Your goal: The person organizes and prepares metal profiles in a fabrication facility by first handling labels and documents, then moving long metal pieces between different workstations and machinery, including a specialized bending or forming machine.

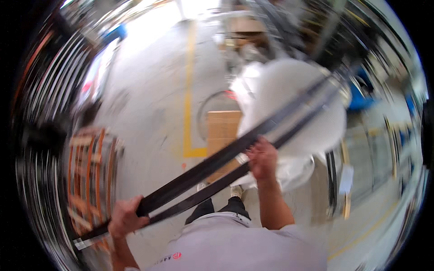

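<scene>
Two long, dark, flat bars (190,179), which look like metal profiles, slant across in front of me from lower left to upper right. Toward the left end, my left hand (125,217) is closed around them. My right hand (263,159) grips them near the middle, its fingers curled over the nearer bar. A narrow gap shows between the bars. Their far ends pass over a big white roll of wrapping (298,108) and blur at the upper right. Whether the bars touch the roll, I cannot tell.
A cardboard box (224,124) stands on the floor just beyond my feet. An orange-brown slatted frame (90,162) is at the left, near racks of long profiles (45,90). Upright dark bars (332,180) and a blue object (360,100) are at the right. A yellow line (189,90) marks the floor.
</scene>
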The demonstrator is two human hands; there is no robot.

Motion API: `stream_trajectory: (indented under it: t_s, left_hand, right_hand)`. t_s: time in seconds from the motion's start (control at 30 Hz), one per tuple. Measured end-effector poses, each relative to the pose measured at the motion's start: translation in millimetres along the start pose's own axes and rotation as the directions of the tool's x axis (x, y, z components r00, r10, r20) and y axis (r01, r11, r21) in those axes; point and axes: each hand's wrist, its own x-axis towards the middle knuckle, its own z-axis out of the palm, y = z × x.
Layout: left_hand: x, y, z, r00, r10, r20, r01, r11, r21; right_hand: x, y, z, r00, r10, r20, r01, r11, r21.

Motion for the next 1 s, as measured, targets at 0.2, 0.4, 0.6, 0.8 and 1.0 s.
stream_trajectory:
  t_s: [0.2,0.4,0.6,0.8,1.0]
  left_hand:
    - [-96.6,-51.4,-52.4,0.983,-0.061,-0.173,0.075,0.994,0.078]
    - [-164.5,-176.7,-25.6,0.855,-0.135,-0.501,0.208,0.974,0.092]
    - [-235.4,-366.5,3.9,0.777,-0.117,-0.619,0.181,0.983,0.042]
    - [-221.2,-529.6,57.8,0.853,-0.203,-0.481,0.226,0.974,-0.009]
    - [-173.6,-450.4,-51.9,0.749,0.077,-0.658,-0.460,0.775,-0.433]
  right_hand:
    - [35.2,-25.5,14.1,0.978,-0.103,0.183,0.097,0.994,0.044]
    - [-18.3,53.3,97.2,0.962,-0.076,0.261,0.110,0.987,-0.117]
    - [-135.3,185.0,226.4,0.925,-0.128,0.357,0.195,0.968,-0.157]
    - [-205.2,329.3,322.3,0.888,-0.122,0.443,0.290,0.896,-0.335]
    - [-214.4,458.7,396.4,0.881,-0.029,0.472,0.184,0.940,-0.286]
